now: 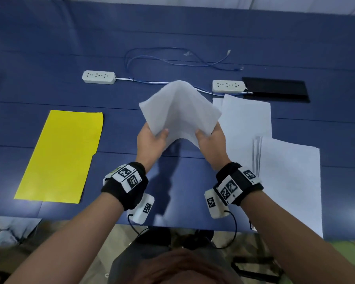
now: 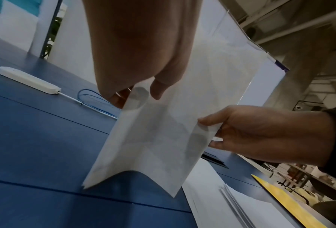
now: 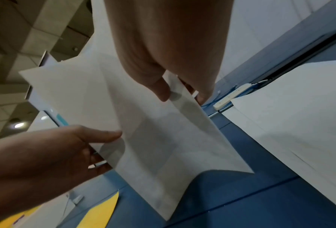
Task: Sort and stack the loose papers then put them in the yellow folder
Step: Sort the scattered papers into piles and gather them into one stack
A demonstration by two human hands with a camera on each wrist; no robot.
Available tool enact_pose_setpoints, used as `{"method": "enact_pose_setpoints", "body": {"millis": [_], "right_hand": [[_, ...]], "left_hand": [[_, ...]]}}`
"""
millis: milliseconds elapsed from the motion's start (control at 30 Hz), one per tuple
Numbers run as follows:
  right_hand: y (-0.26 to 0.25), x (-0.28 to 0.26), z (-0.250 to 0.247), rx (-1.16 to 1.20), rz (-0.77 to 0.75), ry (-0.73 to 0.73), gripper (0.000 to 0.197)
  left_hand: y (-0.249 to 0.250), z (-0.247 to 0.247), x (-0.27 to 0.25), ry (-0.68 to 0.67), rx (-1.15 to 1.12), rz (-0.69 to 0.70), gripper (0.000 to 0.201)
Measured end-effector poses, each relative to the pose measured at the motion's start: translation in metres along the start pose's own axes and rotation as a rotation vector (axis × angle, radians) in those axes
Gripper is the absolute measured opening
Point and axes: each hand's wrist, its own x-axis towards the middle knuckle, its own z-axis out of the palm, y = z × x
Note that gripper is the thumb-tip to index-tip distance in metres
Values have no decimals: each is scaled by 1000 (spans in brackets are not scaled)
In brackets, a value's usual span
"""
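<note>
Held sheets (image 1: 179, 111): a thin bundle of white paper raised above the blue table (image 1: 49, 58), bowed into an arch, its long axis running away from the person. Left hand (image 1: 152, 140) pinches the near left edge, thumb on top and fingers beneath; right hand (image 1: 210, 144) pinches the near right edge in the same way. Both hands are thus clamped on the bundle, one at each side. Loose papers (image 1: 248, 117) not yet gathered lie flat to the right of the bundle, with a second pile (image 1: 291, 181) nearer the person; the right hand is the nearer to both. Folder (image 1: 64, 154): yellow, closed, flat on the table well to the left, nearer the left hand, its long axis tilted slightly from the bundle's. Judged step: squaring the held sheets before adding the rest, so the coming move turns rightward for paper, leftward for filing. Beyond lie two power strips (image 1: 98, 77) and a blue cable (image 1: 172, 60)
</note>
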Motion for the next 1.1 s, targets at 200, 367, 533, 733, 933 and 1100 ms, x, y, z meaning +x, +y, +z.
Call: {"method": "enact_pose_setpoints", "body": {"millis": [200,367,533,733,933,1100], "right_hand": [[1,-4,-15,40,-85,33,37],[17,-2,-16,-123,19,-169,28],[12,-7,-21,-103,-81,-60,27],[35,-13,-20,-91,97,-21,26],[41,-17,-29,-105,89,-4,29],[34,-9,-45,-123,30,84,30]], "left_hand": [[1,0,-11,80,-26,36,21],[-10,-1,-7,-148,172,-43,28],[-10,-10,-8,-54,235,85,7],[-22,-8,-11,-112,176,11,15],[-20,-5,-19,-156,213,27,10],[-5,4,-20,-172,213,65,8]]}}
